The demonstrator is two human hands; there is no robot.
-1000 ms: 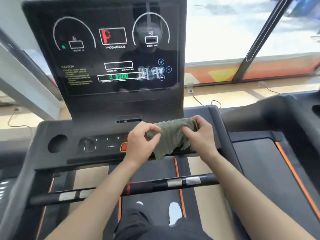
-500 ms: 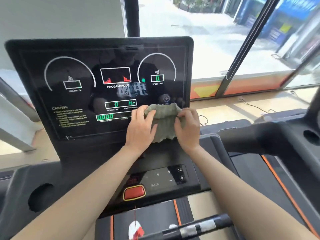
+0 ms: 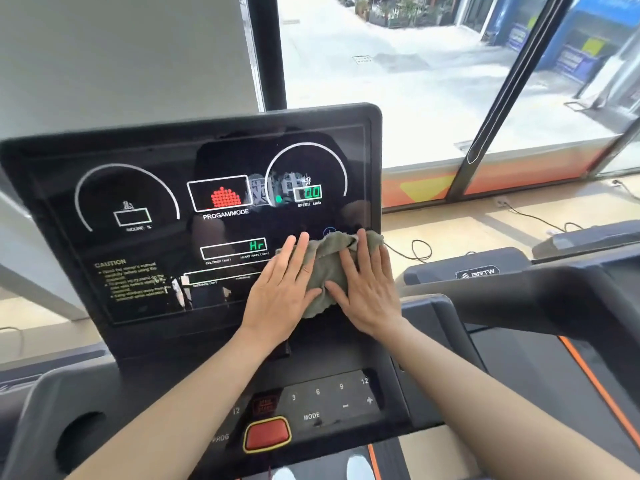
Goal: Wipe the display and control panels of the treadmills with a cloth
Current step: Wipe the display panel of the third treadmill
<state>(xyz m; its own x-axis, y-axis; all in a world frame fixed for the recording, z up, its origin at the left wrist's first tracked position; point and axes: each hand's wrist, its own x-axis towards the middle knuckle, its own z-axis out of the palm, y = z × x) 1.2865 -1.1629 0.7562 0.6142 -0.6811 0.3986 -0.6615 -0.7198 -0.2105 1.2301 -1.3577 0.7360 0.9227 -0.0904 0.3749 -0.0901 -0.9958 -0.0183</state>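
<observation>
The treadmill's black display (image 3: 145,237) is lit, with a red program graphic and green digits. A grey-green cloth (image 3: 329,268) is pressed flat against the display's lower right corner. My left hand (image 3: 282,292) lies on the cloth's left side with fingers spread. On the cloth's right side my right hand (image 3: 367,289) presses in the same way, and the cloth's upper edge reaches past the display's right rim. Below the display sits the control panel (image 3: 322,400) with number keys, MODE and a red stop button (image 3: 266,433).
A round cup holder (image 3: 81,441) is in the console at lower left. Another treadmill's console (image 3: 478,271) and belt with an orange stripe stand to the right. Behind the display are a wall, a dark window post and large windows with cables on the floor.
Both hands carried the cloth up from the control panel to the display, then flattened it against the lower right corner. My view tilted upward.
</observation>
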